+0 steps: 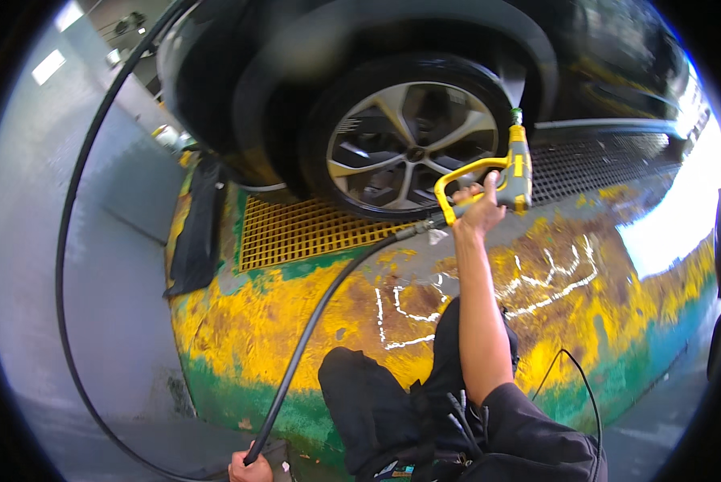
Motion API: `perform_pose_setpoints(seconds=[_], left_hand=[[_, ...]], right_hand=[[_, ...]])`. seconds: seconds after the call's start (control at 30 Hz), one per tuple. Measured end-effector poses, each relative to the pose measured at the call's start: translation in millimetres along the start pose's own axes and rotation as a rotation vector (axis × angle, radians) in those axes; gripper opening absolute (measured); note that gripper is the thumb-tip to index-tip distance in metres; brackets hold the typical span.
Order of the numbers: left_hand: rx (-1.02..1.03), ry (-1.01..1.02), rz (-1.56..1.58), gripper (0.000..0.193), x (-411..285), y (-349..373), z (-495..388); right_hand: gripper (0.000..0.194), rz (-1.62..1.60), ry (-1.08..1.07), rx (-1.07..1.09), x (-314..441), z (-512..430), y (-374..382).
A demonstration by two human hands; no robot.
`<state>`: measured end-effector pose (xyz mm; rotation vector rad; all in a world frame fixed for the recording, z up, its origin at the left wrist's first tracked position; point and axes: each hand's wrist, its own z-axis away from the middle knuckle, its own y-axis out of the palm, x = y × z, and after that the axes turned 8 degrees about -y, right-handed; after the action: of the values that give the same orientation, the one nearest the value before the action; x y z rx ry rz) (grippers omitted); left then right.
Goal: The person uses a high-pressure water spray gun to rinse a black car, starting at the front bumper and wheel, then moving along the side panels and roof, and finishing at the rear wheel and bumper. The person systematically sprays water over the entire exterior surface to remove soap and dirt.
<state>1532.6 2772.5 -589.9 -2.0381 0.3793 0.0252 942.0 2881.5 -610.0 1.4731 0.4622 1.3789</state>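
Observation:
My right hand (481,202) grips the handle of a yellow and grey pressure washer gun (519,165), its arm stretched forward. From the gun's green-tipped nozzle (516,113) a fan of spray (513,84) goes up toward the wheel arch of a black car (450,24). Just left of the gun is the car's wheel (416,153), with a black tyre and a silver and black alloy rim. Low in the picture, my left hand (250,467) is closed around the black hose (312,325) that runs up to the gun's grip.
A yellow floor grating (312,232) lies below the wheel, and a dark grating (589,165) continues right. The yellow and green painted floor (246,325) is wet and worn. The hose loops along a grey wall (119,253). A black mat (196,229) rests beside the grating.

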Motion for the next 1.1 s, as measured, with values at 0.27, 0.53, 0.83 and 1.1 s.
perform_pose_setpoints(seconds=[0.27,0.53,0.83,1.1], left_hand=[[0.026,0.026,0.159,0.012,-22,34,5],[0.339,-0.244,0.101,0.013,-43,82,67],[0.65,-0.304,0.146,0.036,-72,18,76],[0.75,-0.122,0.087,0.029,-15,-129,69]], right_hand=[[0.017,0.082,0.018,-0.256,-18,-69,-51],[0.017,0.215,-0.136,-0.053,-23,-115,-40],[0.026,0.607,-0.234,0.484,2,-46,79],[0.042,1.315,0.1,1.227,46,69,173]])
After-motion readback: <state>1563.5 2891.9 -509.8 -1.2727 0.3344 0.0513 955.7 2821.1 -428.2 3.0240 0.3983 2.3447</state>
